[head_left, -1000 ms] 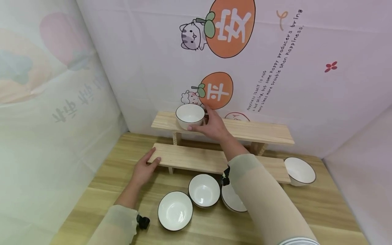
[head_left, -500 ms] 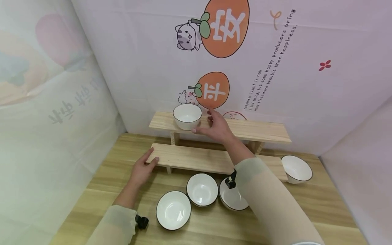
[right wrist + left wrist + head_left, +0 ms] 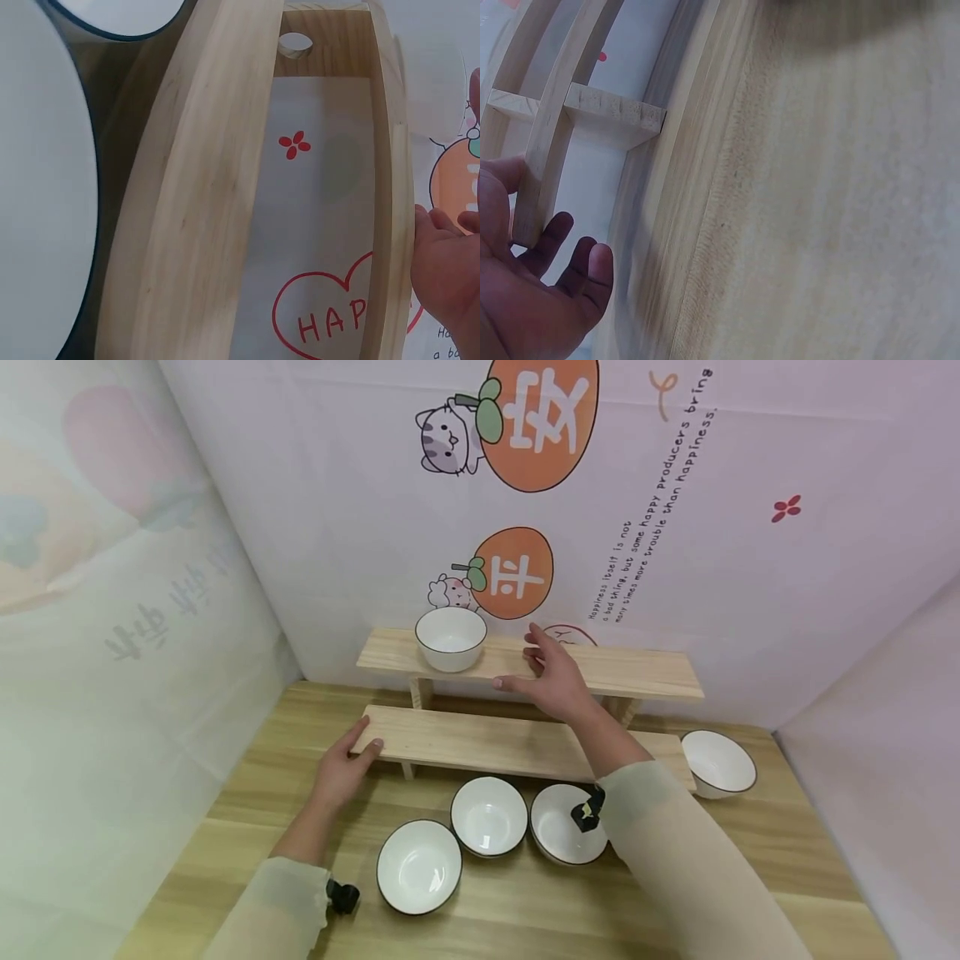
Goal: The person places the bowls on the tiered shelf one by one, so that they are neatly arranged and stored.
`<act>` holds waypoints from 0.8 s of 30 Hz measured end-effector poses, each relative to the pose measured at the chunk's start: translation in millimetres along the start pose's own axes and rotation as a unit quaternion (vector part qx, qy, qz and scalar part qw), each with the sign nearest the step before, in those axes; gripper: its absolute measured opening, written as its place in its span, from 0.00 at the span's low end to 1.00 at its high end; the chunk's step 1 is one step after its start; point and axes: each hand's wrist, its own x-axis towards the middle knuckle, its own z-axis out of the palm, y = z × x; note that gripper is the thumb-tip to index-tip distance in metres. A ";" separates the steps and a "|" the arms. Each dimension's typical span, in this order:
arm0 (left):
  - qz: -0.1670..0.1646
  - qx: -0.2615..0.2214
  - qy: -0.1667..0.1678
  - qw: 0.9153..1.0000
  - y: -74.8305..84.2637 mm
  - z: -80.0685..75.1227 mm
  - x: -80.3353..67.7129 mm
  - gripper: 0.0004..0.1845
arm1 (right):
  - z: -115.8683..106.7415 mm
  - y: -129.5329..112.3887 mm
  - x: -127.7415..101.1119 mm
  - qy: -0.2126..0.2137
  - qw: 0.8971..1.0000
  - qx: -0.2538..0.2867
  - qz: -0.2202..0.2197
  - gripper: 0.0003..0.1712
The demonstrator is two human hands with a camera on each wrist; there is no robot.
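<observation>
Bowl on upper shelf [image 3: 451, 639]: white, thin dark rim. Upper shelf [image 3: 645, 672]: pale natural wood. Lower shelf [image 3: 465, 742], in front of upper shelf: same pale wood. Four bowls in front of lower shelf [image 3: 489, 816]: white, dark rims. Counter [image 3: 787, 868]: light wood grain, yellowish stripes. Backdrop behind upper shelf [image 3: 750, 585]: pale pink, orange fruits, grey striped cat, red flower, dark text. Sleeves [image 3: 675, 852]: pale beige-green.

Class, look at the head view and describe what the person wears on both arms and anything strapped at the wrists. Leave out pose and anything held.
Both arms are covered by long, thin, pale green-beige sleeves: the left sleeve and the right sleeve end just short of the wrist. A small black device sits at each cuff, the left wrist camera and the right wrist camera. The left hand and right hand are bare; no rings or watch show.
</observation>
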 end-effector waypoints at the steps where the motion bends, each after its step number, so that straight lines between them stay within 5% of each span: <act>1: -0.002 0.000 -0.001 1.000 0.1 -0.3 0.1 0.38 | -0.5 0.6 -1.6 0.000 1.000 0.004 0.002 0.71; 10: -0.004 0.002 -0.004 1.000 0.6 -1.5 0.5 0.38 | -4.4 6.6 -19.3 -0.007 0.998 0.061 -0.010 0.70; 24: 0.000 -0.002 -0.004 1.000 -0.5 -2.4 0.8 0.40 | -14.5 23.9 -49.6 -0.004 0.997 0.069 -0.042 0.70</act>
